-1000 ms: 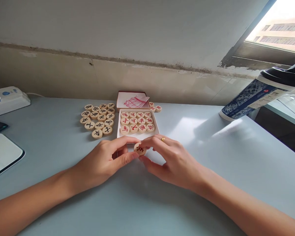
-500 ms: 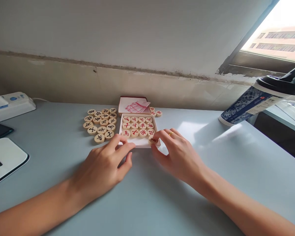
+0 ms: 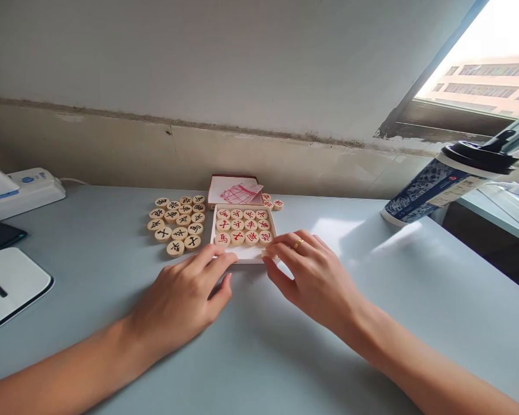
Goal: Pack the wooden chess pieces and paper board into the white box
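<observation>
A shallow white box (image 3: 248,261) holds rows of round wooden xiangqi pieces (image 3: 237,237) marked with red characters. My right hand (image 3: 313,274), a gold ring on one finger, is closed on a xiangqi piece (image 3: 264,253) at the box's front right corner. Its fingers cover most of that piece. At the front left corner, my left hand (image 3: 184,297) rests its fingertips on the box edge. Its fingers are apart, thumb free, with no piece in them. Left of the box lie several black-marked xiangqi pieces (image 3: 179,233) in loose rows.
The box lid (image 3: 215,184) lies behind the box with a folded red-lined sheet (image 3: 241,193) in it. A few pieces (image 3: 278,204) sit beside the lid. A tumbler (image 3: 436,187) stands right; a power strip (image 3: 37,187), phone (image 3: 0,237) and white device (image 3: 15,288) are left.
My right hand has lowered the piece into the front right corner, and its fingers now hide the character. My left hand has barely moved. The view has shifted slightly.
</observation>
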The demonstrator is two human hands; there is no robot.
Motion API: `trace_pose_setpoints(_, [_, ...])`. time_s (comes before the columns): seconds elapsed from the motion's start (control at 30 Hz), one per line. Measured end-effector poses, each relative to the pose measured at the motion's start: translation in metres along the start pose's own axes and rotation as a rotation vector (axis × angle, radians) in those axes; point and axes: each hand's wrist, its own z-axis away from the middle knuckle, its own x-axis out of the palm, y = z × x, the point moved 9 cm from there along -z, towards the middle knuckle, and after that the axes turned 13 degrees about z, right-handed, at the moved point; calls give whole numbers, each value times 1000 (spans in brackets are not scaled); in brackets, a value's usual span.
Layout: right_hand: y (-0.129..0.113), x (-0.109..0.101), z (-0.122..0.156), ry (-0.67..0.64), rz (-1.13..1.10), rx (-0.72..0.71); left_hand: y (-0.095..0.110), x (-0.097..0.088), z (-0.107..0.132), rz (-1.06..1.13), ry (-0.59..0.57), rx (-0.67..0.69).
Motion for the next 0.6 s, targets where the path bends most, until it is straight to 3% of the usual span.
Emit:
trace_pose_setpoints(0.17, [-11,3,4,-47,13,-86,0,0,-1,23,4,22])
trace_pose_setpoints(0.33, [-8,11,4,-101,-58,-50,0,1,-1,43,-11,28])
trace_pose_setpoints(0.5, [27,17,-3,-63,-174,132,-1,1,-1,76,-14,22])
trace_pose_setpoints(0.6, [53,36,0,-168,-49,248,-4,4,-2,104,-32,1])
